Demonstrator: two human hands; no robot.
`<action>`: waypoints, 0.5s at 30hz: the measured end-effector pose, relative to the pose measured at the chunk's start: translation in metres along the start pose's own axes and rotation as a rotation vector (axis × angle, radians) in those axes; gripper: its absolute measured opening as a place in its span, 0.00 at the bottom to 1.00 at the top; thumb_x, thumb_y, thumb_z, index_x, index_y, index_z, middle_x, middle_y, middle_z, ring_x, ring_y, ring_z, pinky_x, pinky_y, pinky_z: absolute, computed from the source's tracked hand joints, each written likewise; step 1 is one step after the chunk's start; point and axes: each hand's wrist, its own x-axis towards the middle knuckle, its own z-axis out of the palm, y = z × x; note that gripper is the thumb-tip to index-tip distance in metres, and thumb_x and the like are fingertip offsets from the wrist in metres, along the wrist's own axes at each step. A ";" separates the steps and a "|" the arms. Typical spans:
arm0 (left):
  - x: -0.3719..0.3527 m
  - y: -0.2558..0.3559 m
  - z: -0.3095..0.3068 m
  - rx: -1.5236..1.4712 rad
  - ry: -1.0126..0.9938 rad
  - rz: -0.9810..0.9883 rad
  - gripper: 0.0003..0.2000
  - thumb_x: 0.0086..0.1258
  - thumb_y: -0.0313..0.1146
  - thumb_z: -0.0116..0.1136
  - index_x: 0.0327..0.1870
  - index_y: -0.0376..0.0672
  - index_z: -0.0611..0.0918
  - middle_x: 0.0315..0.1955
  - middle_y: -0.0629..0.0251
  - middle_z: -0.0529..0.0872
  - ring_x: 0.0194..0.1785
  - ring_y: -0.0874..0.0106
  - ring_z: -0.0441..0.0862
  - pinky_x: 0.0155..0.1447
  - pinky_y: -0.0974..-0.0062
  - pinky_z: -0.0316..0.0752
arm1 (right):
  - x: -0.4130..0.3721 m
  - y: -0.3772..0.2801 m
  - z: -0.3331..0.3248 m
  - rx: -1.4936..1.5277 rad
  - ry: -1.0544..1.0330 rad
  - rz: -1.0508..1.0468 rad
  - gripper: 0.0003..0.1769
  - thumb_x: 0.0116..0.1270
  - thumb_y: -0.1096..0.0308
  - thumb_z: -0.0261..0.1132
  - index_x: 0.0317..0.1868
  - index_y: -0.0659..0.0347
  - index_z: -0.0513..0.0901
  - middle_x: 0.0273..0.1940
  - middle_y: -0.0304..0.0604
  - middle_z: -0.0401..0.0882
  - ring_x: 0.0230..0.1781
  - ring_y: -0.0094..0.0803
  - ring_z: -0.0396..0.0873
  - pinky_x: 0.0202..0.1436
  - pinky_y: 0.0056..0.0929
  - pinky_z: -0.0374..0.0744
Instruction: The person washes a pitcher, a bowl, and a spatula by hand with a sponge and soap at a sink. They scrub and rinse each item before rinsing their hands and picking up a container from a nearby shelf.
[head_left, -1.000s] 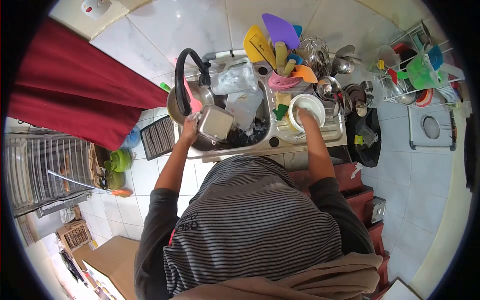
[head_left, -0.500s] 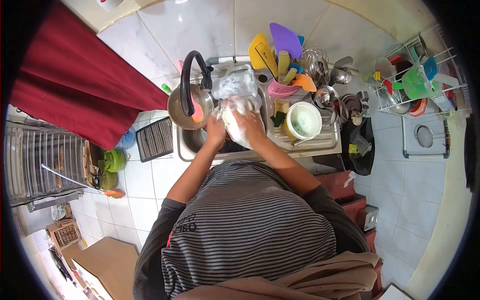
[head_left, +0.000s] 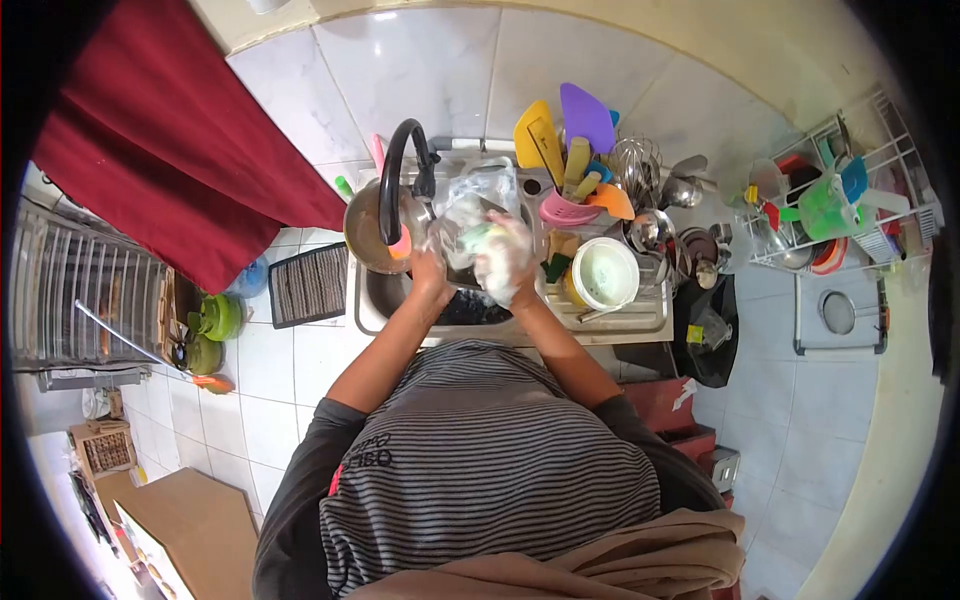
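Observation:
Over the sink, both my hands are on a suds-covered item (head_left: pixel 467 232), whose kind is hidden by foam and motion blur. My left hand (head_left: pixel 430 268) grips its left edge, fingers closed. Thick white foam covers my right hand (head_left: pixel 508 265), which is closed and blurred at the item's right side; what its fingers hold is hidden. Behind them lies a clear plastic container or bag (head_left: pixel 482 186). Left of my hands, under the black faucet (head_left: pixel 393 180), sits a metal pan (head_left: pixel 366 225) with a pink-orange utensil (head_left: pixel 401 243) in it.
The sink basin (head_left: pixel 375 318) is below my hands. On the drainboard to the right stand a white tub (head_left: pixel 605 272), a sponge (head_left: pixel 560 250) and a pink utensil holder (head_left: pixel 566 209) with spatulas. A whisk (head_left: pixel 637 165) and ladles are behind. A wire rack (head_left: pixel 880 225) hangs far right.
The foamy item has tilted and shows more dark surface than the earlier white mass. My right hand has moved to its right side, and my hands are farther apart.

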 end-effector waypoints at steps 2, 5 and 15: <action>0.003 -0.004 -0.004 -0.123 -0.047 -0.088 0.16 0.73 0.38 0.39 0.53 0.38 0.71 0.46 0.59 0.77 0.48 0.66 0.77 0.52 0.64 0.75 | 0.012 0.007 0.005 0.098 0.328 -0.006 0.22 0.62 0.58 0.53 0.50 0.68 0.68 0.44 0.47 0.73 0.48 0.37 0.72 0.53 0.34 0.70; 0.011 -0.005 -0.007 -0.148 -0.097 -0.147 0.16 0.72 0.38 0.40 0.53 0.38 0.71 0.45 0.60 0.78 0.47 0.69 0.77 0.50 0.68 0.75 | 0.030 0.013 -0.003 0.191 0.222 0.132 0.17 0.60 0.63 0.56 0.45 0.67 0.72 0.40 0.47 0.76 0.43 0.34 0.74 0.49 0.31 0.72; 0.033 -0.027 -0.038 -0.225 -0.250 -0.184 0.17 0.71 0.37 0.35 0.53 0.37 0.70 0.48 0.54 0.77 0.49 0.62 0.76 0.55 0.64 0.72 | 0.005 -0.021 0.023 -0.511 -0.262 -0.383 0.12 0.50 0.68 0.58 0.38 0.51 0.79 0.46 0.54 0.73 0.47 0.48 0.74 0.50 0.49 0.70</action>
